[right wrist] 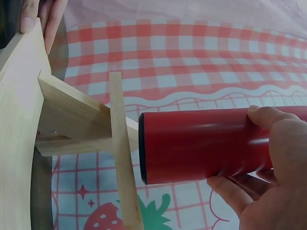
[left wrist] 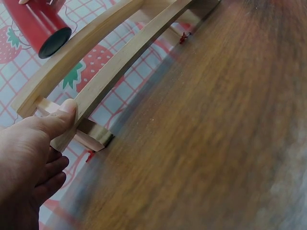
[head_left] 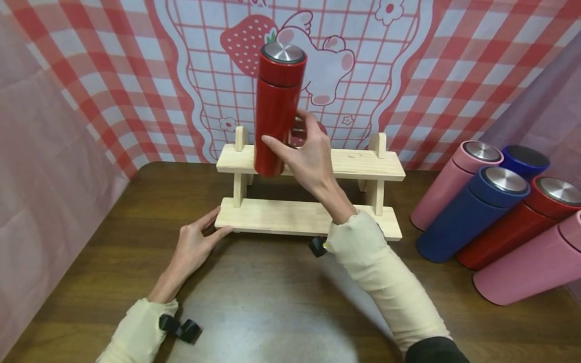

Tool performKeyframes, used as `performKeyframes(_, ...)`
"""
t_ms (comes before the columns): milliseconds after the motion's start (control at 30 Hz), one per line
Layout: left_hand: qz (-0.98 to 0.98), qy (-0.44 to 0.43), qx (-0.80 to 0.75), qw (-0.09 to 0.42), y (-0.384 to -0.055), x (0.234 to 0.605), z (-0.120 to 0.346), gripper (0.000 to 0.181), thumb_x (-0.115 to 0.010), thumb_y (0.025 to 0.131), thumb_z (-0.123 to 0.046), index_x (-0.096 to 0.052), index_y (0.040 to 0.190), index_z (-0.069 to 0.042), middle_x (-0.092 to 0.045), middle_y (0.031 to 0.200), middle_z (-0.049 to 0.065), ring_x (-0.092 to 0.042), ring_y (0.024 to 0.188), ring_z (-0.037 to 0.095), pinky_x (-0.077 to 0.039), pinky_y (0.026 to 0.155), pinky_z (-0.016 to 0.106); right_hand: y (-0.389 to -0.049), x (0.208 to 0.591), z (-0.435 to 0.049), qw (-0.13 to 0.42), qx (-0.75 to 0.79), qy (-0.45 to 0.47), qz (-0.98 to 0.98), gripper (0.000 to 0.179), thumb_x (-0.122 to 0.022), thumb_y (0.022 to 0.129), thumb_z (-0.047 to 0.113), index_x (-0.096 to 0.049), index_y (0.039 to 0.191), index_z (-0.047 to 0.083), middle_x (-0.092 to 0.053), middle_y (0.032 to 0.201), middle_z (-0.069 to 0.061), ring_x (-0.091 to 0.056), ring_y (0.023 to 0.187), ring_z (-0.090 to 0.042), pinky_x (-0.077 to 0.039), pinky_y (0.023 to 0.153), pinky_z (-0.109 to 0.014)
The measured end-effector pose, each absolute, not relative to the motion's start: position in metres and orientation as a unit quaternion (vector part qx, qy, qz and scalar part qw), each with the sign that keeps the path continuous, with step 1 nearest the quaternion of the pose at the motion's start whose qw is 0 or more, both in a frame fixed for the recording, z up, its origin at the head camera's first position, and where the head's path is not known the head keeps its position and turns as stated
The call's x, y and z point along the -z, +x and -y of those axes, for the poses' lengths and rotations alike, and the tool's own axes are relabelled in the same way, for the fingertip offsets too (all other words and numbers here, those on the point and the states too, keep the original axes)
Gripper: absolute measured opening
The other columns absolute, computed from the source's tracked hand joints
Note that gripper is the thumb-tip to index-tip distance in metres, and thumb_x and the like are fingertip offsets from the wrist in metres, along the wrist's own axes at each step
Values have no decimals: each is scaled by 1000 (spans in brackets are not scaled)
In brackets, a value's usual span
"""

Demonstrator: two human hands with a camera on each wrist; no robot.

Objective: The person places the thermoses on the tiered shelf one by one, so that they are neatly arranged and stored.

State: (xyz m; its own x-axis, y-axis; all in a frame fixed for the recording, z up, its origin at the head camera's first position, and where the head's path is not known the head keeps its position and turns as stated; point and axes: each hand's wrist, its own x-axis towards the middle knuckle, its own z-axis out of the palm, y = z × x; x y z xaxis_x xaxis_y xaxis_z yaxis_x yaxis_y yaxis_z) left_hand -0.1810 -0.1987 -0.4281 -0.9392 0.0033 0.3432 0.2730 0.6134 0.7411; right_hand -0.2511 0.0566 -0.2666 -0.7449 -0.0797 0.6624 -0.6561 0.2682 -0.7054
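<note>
My right hand (head_left: 313, 156) grips a red thermos bottle (head_left: 278, 116) with a brushed steel lid, thumb on one side and fingers round the other. The bottle is nearly upright at the upper tier of a two-tier wooden stand (head_left: 281, 214). Its dark base (left wrist: 55, 42) shows in the left wrist view, raised off the upper board (right wrist: 120, 143). At the stand's left end, my left hand (head_left: 192, 247) pinches the corner of the lower board, the thumb (left wrist: 67, 111) on its front edge. The left fingers are partly hidden behind the board.
On the right of the brown table (head_left: 272, 302) stand several more thermos bottles: pink (head_left: 445, 186), blue (head_left: 472, 217), red (head_left: 517, 227), another pink (head_left: 531, 262) and a dark blue one (head_left: 526, 156) behind. A red-checked cloth (head_left: 145, 85) with strawberries hangs behind the stand.
</note>
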Motion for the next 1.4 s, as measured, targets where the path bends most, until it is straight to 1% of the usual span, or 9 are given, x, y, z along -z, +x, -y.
performKeyframes(433,883,-78,436,157,-181,428,198,64,-83,91,-24,-59,141,6,-64,131,24,-63,121,36,-53,98,53,-265,267,-47,244,-536,223,776,68,-84,89,22,-51,143,-3,-69,124,-15,-68,104,-22,-60,80,-31)
performKeyframes(567,883,-79,436,155,-182,429,198,63,-83,91,-25,-59,141,6,-65,131,24,-64,121,35,-53,97,53,-269,265,-43,239,-530,211,786,69,-84,90,24,-51,144,-3,-70,124,-15,-68,105,-22,-60,81,-30)
performKeyframes(767,882,-81,433,165,-181,429,198,62,-84,90,-22,-60,140,6,-66,129,24,-64,120,36,-53,97,54,-277,263,-35,217,-536,214,787,70,-82,92,23,-48,148,-1,-69,127,-14,-68,108,-22,-60,83,-29)
performKeyframes(1033,882,-83,433,165,-182,429,198,62,-84,90,-20,-60,140,7,-65,129,24,-64,120,36,-53,97,54,-281,261,-31,208,-517,211,803,68,-81,93,25,-49,149,1,-69,127,-14,-70,106,-23,-60,82,-30)
performKeyframes(1400,881,-84,436,164,-182,429,197,62,-83,91,-20,-59,140,8,-64,130,25,-64,120,37,-54,96,52,-281,260,-31,190,-514,196,813,74,-80,94,27,-44,154,4,-66,133,-13,-67,115,-22,-59,86,-30)
